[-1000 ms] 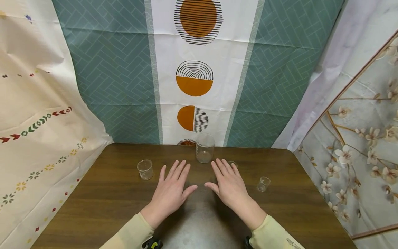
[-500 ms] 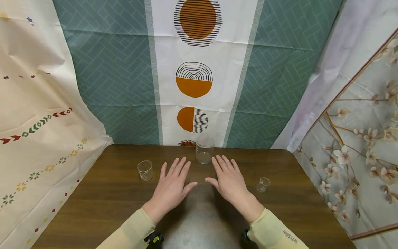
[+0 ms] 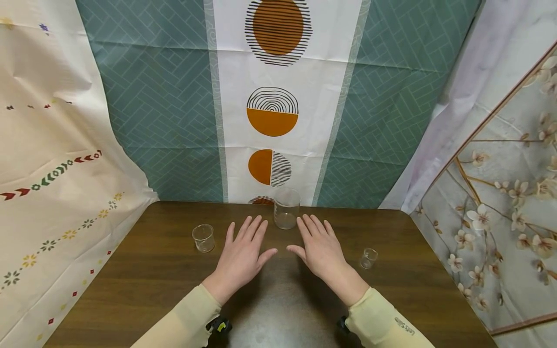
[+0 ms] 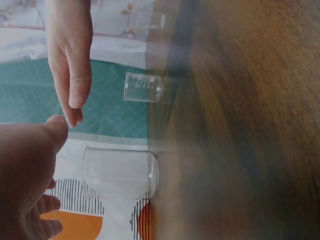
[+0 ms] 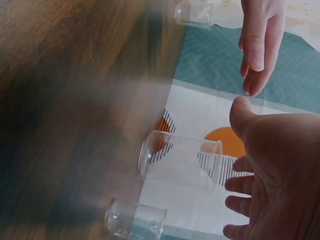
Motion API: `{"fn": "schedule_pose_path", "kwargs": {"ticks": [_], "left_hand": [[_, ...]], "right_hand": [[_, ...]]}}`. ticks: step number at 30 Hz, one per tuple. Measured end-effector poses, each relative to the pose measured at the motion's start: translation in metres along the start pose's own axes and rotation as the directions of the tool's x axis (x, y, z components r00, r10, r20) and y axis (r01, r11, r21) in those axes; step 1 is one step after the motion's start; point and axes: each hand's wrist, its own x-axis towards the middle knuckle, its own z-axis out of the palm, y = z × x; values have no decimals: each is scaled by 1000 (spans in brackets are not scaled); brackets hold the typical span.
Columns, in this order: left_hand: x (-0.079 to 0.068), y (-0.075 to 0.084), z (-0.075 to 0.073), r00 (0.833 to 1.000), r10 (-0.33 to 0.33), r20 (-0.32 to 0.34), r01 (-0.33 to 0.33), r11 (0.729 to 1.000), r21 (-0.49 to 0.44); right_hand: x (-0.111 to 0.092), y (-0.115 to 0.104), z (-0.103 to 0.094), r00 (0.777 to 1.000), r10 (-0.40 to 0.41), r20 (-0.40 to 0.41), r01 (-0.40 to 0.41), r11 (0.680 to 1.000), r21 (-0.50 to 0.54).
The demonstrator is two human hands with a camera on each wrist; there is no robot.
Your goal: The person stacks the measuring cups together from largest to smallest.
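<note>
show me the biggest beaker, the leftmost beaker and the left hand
Biggest beaker point(image 3: 286, 210): head view, middle of glass wall
Leftmost beaker point(image 3: 203, 239): head view, middle of glass wall
Left hand point(image 3: 241, 254): head view, back of hand

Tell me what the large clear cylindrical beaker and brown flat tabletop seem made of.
The beaker looks like smooth, glossy glass, perhaps plastic: see-through wall, bright highlights. The tabletop looks like wood or laminate, satin-finished: streaky grain, soft glare.

Beyond our left hand point(image 4: 26, 175) and right hand point(image 4: 71, 55), we see a large glass beaker point(image 4: 120, 172) left of a smaller graduated beaker point(image 4: 142, 88).
</note>
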Motion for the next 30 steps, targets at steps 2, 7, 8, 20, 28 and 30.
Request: {"fn": "schedule_pose_path", "kwargs": {"ticks": [2,7,8,20,28,30], "left_hand": [[1,0,1,1000,0,-1,0,1000,4],[4,-1,3,1000,1,-6,0,1000,16],[5,-1,3,1000,-1,-5,1,1000,17],[15,0,4,1000,-2,-5,2,1000,26],[24,3,6,1000,4,-4,-4,1000,19],[26,4,6,1000,4,-2,-4,1000,17]], "right_hand": [[1,0,0,1000,-2,-3,2,1000,-3],[4,0,-1,1000,4,7,-4,1000,-1],[4,1,-1,1000,5,10,-5,1000,-2],[9,4,0,1000,1,5,-1,1000,6],[14,8,1,1000,20,18,-20,1000,4],[15,8,0,999,33,28,-33,999,8]]}}
